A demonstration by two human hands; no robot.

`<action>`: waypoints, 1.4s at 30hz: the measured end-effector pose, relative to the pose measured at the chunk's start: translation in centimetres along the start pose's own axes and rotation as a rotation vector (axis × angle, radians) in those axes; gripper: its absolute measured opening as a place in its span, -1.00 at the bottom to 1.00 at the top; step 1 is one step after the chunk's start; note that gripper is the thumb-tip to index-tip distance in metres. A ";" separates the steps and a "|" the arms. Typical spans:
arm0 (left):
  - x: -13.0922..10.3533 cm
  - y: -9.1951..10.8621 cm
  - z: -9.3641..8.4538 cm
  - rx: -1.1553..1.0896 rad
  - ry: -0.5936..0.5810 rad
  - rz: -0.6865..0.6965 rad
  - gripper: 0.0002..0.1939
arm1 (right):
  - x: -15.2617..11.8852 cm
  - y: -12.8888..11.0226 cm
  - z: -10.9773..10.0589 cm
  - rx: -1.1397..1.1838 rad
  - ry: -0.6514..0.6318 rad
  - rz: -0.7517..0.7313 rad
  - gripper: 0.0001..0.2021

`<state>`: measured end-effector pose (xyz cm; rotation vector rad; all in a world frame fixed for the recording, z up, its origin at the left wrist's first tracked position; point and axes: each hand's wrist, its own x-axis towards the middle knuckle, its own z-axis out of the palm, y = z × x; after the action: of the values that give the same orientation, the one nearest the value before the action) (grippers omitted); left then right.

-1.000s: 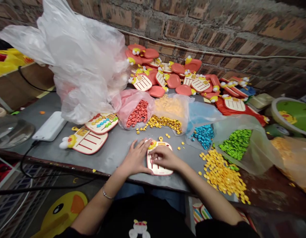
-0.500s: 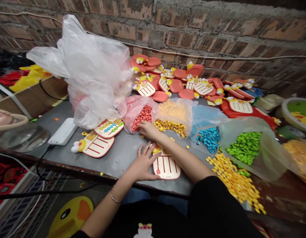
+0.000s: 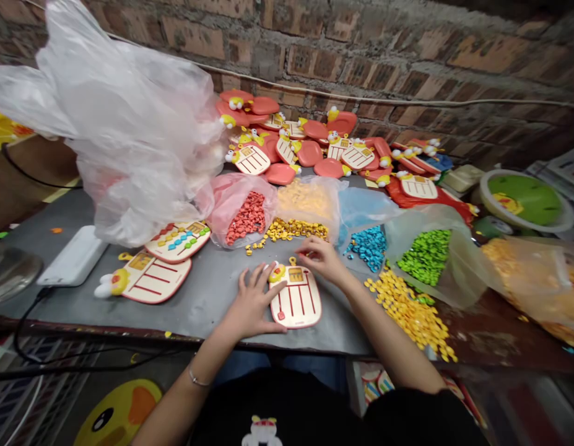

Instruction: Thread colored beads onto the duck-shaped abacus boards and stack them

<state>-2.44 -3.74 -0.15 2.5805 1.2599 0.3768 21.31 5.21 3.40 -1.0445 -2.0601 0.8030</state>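
A cream toy board with red slots and a yellow duck-like head with bulging white eyes lies flat at the table's front edge. One red bead sits at the bottom of its leftmost slot. My left hand is spread open along the board's left side, fingertips by the head and thumb at the lower edge. Over the top right corner, my right hand has its fingers pinched together; what they hold is too small to make out. Behind it lie gold beads and a pink bag of red beads.
Blue beads, green beads and loose yellow pieces spread to the right. Another slotted board lies left, beside a white power bank. Large plastic bags and piled red-backed boards fill the back.
My right hand has moved from the red beads back to the board's upper right corner. Some gold beads now lie further left on the table. My left hand stays by the board.
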 end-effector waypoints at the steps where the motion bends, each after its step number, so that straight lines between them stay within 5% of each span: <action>1: 0.0 0.0 0.1 -0.003 0.005 -0.006 0.03 | -1.2 0.2 -0.5 -0.025 -0.016 0.021 -0.89; 5: 0.0 0.0 0.3 -0.013 0.009 -0.016 0.06 | -3.9 1.0 -0.2 -0.192 -0.117 0.040 -0.89; 10: 0.1 0.1 0.2 0.010 -0.002 -0.050 0.12 | -4.8 1.6 1.2 -0.375 -0.004 -0.007 -0.88; 17: 0.3 0.2 0.0 -0.011 -0.022 -0.082 0.26 | -5.9 0.9 0.7 -0.180 -0.153 0.044 -0.84; 24: 0.4 -0.2 0.2 -0.061 -0.036 -0.059 0.28 | -3.1 -1.1 5.6 -0.113 -0.192 -0.024 -0.82; 28: 0.5 -0.2 -0.1 -0.080 -0.060 -0.063 0.26 | -2.6 -1.9 5.6 0.031 -0.412 -0.103 -0.77; 30: 0.6 -0.2 -0.1 -0.082 -0.071 -0.068 0.27 | -1.5 -1.9 4.7 0.170 -0.471 -0.130 -0.79; 33: 0.6 -0.1 -0.1 -0.081 -0.073 -0.073 0.29 | 2.3 -1.6 4.2 0.145 -0.308 -0.110 -0.82; 37: 0.5 0.0 -0.3 -0.080 -0.081 -0.072 0.26 | 9.0 -0.7 6.1 -0.336 -0.099 -0.088 -0.92; 42: 0.4 0.0 -0.4 -0.045 -0.097 -0.078 0.30 | 12.8 0.7 8.7 -0.758 -0.186 -0.110 -0.82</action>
<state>-2.32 -3.36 0.31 2.4723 1.2982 0.2583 9.04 14.52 1.60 -1.2517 -2.6361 0.0318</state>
